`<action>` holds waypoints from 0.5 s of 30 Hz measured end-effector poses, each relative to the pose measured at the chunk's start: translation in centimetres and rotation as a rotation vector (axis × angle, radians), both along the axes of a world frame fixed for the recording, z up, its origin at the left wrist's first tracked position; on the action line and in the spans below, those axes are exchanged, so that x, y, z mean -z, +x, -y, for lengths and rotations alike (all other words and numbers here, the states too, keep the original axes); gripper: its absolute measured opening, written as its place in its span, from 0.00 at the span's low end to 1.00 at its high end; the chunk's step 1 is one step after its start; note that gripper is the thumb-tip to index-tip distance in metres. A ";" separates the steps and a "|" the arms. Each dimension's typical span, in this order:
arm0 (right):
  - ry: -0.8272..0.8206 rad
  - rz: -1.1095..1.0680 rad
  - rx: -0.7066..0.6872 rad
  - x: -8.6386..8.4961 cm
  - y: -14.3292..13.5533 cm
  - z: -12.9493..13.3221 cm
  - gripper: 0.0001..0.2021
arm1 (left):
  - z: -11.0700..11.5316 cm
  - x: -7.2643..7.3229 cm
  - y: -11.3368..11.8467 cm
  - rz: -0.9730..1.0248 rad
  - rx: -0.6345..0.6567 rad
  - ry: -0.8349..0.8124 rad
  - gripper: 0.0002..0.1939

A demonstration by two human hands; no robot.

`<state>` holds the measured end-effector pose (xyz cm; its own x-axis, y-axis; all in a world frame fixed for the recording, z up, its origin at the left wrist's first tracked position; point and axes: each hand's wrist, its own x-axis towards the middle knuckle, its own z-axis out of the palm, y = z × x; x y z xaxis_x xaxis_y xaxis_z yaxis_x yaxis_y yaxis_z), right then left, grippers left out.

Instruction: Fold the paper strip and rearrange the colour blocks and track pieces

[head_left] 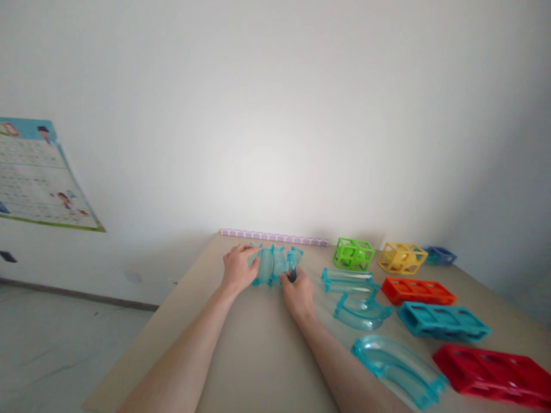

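Observation:
Clear blue toy track pieces (266, 265) lie side by side near the back of the table. My left hand (239, 268) is at their left end, with its thumb and index finger on the end piece's edge. On the other side, my right hand (298, 291) is closed around a small clear blue track piece (292, 259), which stands up from the fingers beside the others. A dark patch shows at its lower part; I cannot make out what it is. The fingers hide part of each held piece.
Right of my hands lie a straight clear track (348, 279) and curved clear tracks (398, 367). Beyond are a green cube frame (353, 253), a yellow cube frame (402, 257) and orange (417, 291), teal (443, 321) and red blocks (495, 373). A purple patterned strip (275, 236) lies along the wall.

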<state>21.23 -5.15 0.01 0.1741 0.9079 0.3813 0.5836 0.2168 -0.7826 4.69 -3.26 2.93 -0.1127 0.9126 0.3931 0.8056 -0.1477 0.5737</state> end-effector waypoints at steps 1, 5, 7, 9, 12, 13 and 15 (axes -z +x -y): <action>-0.006 -0.012 -0.004 0.0 0.0 0.0 0.06 | 0.2 -0.2 0.3 -0.020 0.065 0.001 0.14; -0.029 -0.033 -0.049 -0.3 0.0 0.2 0.05 | 0.9 -0.4 0.9 -0.064 0.222 -0.029 0.13; -0.037 -0.022 -0.098 -0.5 -0.1 0.5 0.03 | 1.1 -0.4 0.9 -0.065 0.258 -0.045 0.18; -0.041 -0.001 -0.143 -0.7 -0.2 0.7 0.03 | 1.1 -0.4 0.8 -0.039 0.286 -0.064 0.19; -0.037 0.030 -0.167 -0.8 -0.4 1.0 0.09 | 0.7 -0.2 0.5 0.027 0.268 -0.081 0.12; -0.036 0.036 -0.165 -0.7 -0.5 1.0 0.10 | 0.4 0.0 0.4 0.051 0.248 -0.081 0.12; -0.039 0.042 -0.164 -0.6 -0.5 0.9 0.11 | -0.1 0.2 0.1 0.107 0.221 -0.080 0.13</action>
<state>20.70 -6.07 0.61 0.0075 0.9369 0.3495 0.5751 0.2819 -0.7680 4.76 -3.19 2.72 0.0555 0.9473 0.3154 0.6930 -0.2640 0.6709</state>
